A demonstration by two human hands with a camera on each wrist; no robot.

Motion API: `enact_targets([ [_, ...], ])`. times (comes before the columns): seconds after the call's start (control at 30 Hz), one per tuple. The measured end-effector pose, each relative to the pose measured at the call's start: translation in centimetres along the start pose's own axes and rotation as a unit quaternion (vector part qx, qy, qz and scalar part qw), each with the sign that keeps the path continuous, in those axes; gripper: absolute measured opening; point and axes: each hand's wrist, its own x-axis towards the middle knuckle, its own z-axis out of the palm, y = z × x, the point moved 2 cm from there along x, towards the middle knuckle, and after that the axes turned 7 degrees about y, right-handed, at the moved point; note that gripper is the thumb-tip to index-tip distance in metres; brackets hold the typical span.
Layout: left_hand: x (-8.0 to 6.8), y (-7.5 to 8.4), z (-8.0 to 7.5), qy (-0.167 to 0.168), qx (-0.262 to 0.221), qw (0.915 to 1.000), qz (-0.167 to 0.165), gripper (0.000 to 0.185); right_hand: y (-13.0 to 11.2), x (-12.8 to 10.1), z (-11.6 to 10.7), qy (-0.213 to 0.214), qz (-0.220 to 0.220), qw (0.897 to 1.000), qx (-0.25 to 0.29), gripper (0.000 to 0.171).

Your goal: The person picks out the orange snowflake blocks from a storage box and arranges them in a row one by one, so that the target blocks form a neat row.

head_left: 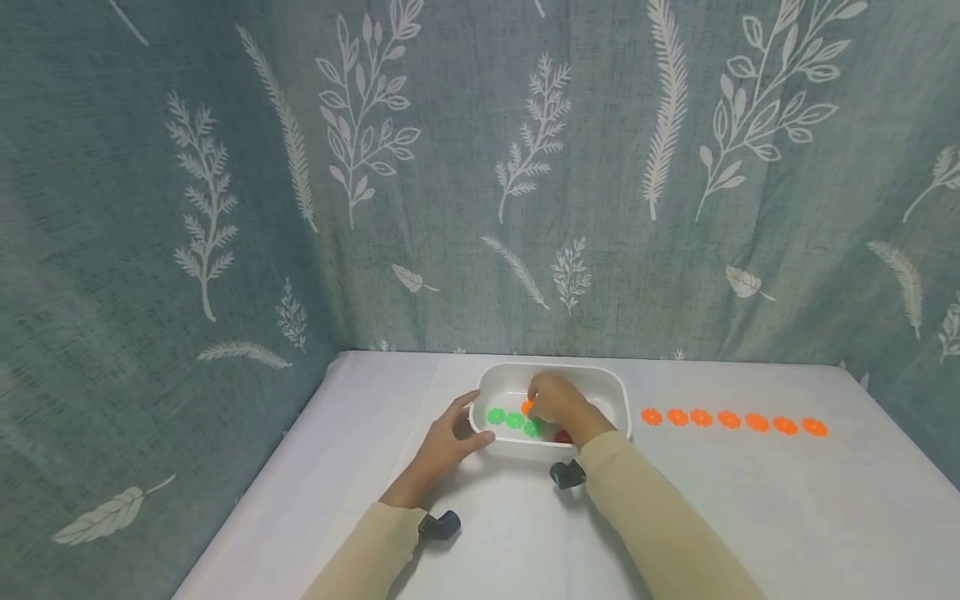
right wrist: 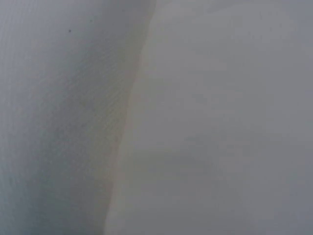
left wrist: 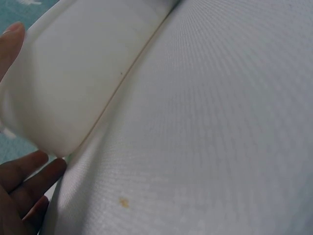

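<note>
A white plastic tray (head_left: pixel 517 451) stands on the table. My left hand (head_left: pixel 442 443) holds its left end, thumb at the front rim and fingers around the corner; the left wrist view shows fingertips against the tray's wall. Inside the tray, my right hand (head_left: pixel 558 403) reaches down with curled fingers and pinches an orange notched disc (head_left: pixel 527 407), partly covered by the fingers. Three green notched discs (head_left: pixel 514 420) lie in the tray's left half. A red piece (head_left: pixel 563 437) shows beneath the right hand, mostly hidden. Only pale surfaces, no fingers, appear in the right wrist view.
Right of the tray, several orange notched discs (head_left: pixel 729 419) lie in a row on the white tablecloth (head_left: pixel 750 517). Behind and to the left hangs a green curtain (head_left: pixel 465 275) with white leaf prints. Each wrist carries a small black camera (head_left: pixel 440 526).
</note>
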Motion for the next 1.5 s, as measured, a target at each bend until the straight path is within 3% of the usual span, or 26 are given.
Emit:
enact_targets([
  [0.77,0.3,-0.4,0.1,-0.005,0.000,1.0000,0.000,0.078,0.4,-0.1,0.1,-0.007,-0.004,1.000,0.023,0.025],
  [1.1,0.3,-0.6,0.1,-0.005,-0.014,0.9998,0.009,0.077,0.6,-0.3,-0.8,-0.016,0.035,0.995,0.096,0.033],
  [1.5,0.4,-0.7,0.2,-0.001,-0.014,0.9998,0.012,0.076,1.1,-1.3,-3.2,-0.039,0.025,0.982,0.184,0.031],
])
